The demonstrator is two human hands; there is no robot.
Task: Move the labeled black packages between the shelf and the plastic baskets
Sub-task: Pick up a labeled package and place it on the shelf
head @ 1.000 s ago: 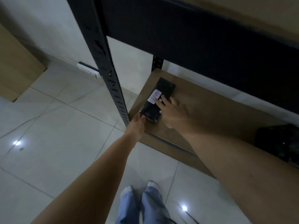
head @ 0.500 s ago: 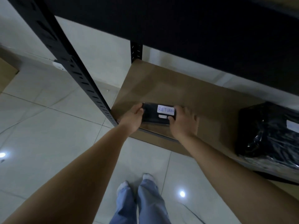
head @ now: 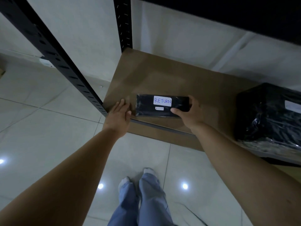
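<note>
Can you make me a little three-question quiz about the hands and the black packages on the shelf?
1. True or false: the left hand grips the small flat black package with the white RETURN label.
2. Which hand holds that package? A) left B) right C) both
3. Fill in: the big black plastic-wrapped package sits on the brown wooden shelf board, to the ____ of the small one.

Key: 1 false, it is flat and apart; 2 B, the right hand; 3 right.

Pale tiled floor (head: 40, 128), glossy, three bright light reflections low in frame. White wall (head: 81, 30) behind. White socket strip (head: 46, 62) at wall base, left. Blue-jeaned legs (head: 146, 201) bottom centre.
</note>
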